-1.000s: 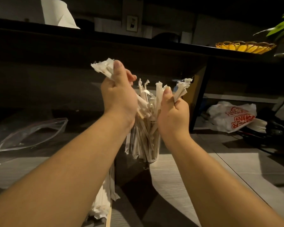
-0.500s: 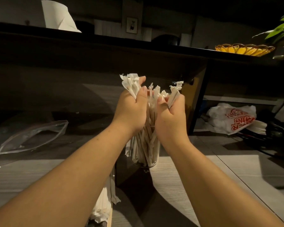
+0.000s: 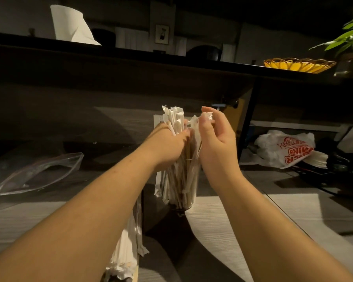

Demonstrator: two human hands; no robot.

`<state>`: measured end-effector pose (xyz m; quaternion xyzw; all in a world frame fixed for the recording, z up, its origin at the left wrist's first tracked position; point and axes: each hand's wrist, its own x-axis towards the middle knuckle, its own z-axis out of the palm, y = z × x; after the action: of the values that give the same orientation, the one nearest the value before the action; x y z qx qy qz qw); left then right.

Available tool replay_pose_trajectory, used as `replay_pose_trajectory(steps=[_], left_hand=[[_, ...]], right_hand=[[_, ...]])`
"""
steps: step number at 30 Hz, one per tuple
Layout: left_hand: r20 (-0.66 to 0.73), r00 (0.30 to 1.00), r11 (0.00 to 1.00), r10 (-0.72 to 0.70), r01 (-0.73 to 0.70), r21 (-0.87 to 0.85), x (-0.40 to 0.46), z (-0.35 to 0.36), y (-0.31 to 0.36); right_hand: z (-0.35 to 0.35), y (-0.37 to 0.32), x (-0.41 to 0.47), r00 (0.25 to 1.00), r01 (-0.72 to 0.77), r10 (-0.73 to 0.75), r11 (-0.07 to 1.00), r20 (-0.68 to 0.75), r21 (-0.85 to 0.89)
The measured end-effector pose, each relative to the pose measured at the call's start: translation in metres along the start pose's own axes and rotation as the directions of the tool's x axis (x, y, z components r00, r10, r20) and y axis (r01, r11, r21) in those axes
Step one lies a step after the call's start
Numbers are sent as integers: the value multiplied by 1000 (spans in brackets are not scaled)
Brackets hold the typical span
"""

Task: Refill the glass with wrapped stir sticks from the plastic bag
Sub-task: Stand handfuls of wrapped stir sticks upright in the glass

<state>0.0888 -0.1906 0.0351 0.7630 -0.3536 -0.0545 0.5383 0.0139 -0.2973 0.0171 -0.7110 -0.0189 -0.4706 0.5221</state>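
I'd feed the sticks point(image 3: 174, 123) straight down and tap the bundle level so no paper ends snag on the rim. My left hand point(image 3: 169, 145) grasps the bundle's top, fingers curled round it. My right hand point(image 3: 216, 139) pinches wrapper tips beside it. The glass point(image 3: 180, 190) stands on the surface directly below both hands; the plastic bag point(image 3: 39, 174) lies well left.
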Motion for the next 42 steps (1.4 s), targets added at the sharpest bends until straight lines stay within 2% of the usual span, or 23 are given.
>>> replay_pose_trajectory(steps=[1,3,5,6,8,10,14,19,21,24,27,30,32,34,37,40,42], left_hand=[[-32,999,999,34,-35,-20,-1,-2,0],[-210,966,975,153,-182,-129,-5,-6,3],[-336,876,928,346,-371,-13,-8,-10,3],[-316,847,903,428,-418,102,-9,-10,3],[-226,846,864,484,-421,276,-8,-6,-1],[-176,863,850,474,-396,346,-8,-1,-8],[-153,849,814,506,-412,409,-14,6,-19],[-73,895,830,441,-375,412,-24,4,-17],[-134,895,879,425,-373,298,-28,-4,-12],[-310,875,928,372,-337,160,-38,-17,-7],[-376,860,937,346,-295,188,-58,-30,-11],[-361,880,942,308,-228,247,-86,-42,-23],[-357,891,946,279,-190,264,-99,-51,-32],[-364,903,954,230,-136,266,-111,-57,-39],[-399,906,966,141,-37,257,-126,-61,-53],[-440,898,970,23,86,226,-131,-59,-66],[-431,900,951,-59,182,249,-128,-59,-72]], right_hand=[[1,-2,0,1000,30,-30,1000,-6,-11],[2,-2,-2,998,57,-57,995,-6,-85],[4,3,-6,998,62,-63,989,-3,-137],[5,6,-7,998,61,-63,987,-10,-150],[7,9,-12,997,65,-72,983,-35,-170],[9,13,-16,995,74,-85,981,-54,-181],[10,19,-20,993,95,-104,985,-56,-146],[10,19,-25,997,42,-47,995,-56,-91],[10,13,-25,996,21,-31,993,-89,-118],[12,-1,-30,983,4,-42,979,-180,-206],[18,-17,-43,970,22,-91,957,-226,-291],[28,-32,-59,963,51,-132,947,-237,-318],[37,-38,-69,969,83,-147,951,-201,-298],[48,-40,-80,992,47,-75,966,-101,-256],[63,-36,-96,999,-18,29,957,34,-291],[74,-24,-105,995,-26,61,930,84,-367],[79,-14,-108,989,-82,125,902,77,-423]])
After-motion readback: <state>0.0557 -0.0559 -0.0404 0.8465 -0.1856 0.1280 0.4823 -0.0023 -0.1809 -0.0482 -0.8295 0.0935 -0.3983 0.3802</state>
